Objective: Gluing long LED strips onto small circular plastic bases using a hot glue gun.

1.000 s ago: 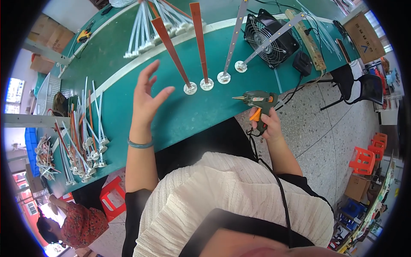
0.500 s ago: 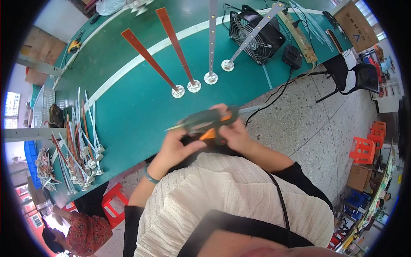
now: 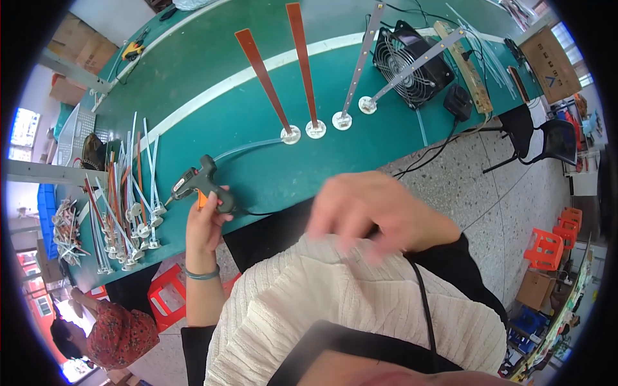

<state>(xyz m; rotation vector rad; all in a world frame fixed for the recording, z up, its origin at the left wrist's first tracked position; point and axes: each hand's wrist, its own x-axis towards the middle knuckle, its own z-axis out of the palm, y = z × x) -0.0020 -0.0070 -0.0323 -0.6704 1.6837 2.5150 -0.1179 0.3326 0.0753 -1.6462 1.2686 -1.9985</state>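
My left hand [image 3: 207, 222] is closed around the handle of a dark green glue gun [image 3: 205, 183] with an orange trigger. The gun's nozzle points down to the left, toward a bundle of strips. A long, clear glue stick [image 3: 248, 148] runs from its rear toward the white discs. Blurred by motion, my right hand [image 3: 364, 212] is over my cream top, its fingers apart and nothing seen in them. Beyond the hands, two orange-brown strips [image 3: 264, 80] and two grey LED strips [image 3: 362, 61] each have a round white base [image 3: 291, 134] at the near end.
A bundle of strips with white bases [image 3: 132, 225] lies at the table's left. A black fan [image 3: 412, 64], a power strip [image 3: 463, 67] and a black adapter [image 3: 458, 101] sit at the right. Another person [image 3: 122, 334] is at lower left. A black chair [image 3: 547, 138] stands right.
The glue gun has moved left, from both hands into my left hand alone. My right hand has let go and come back toward my body. The view has shifted slightly.
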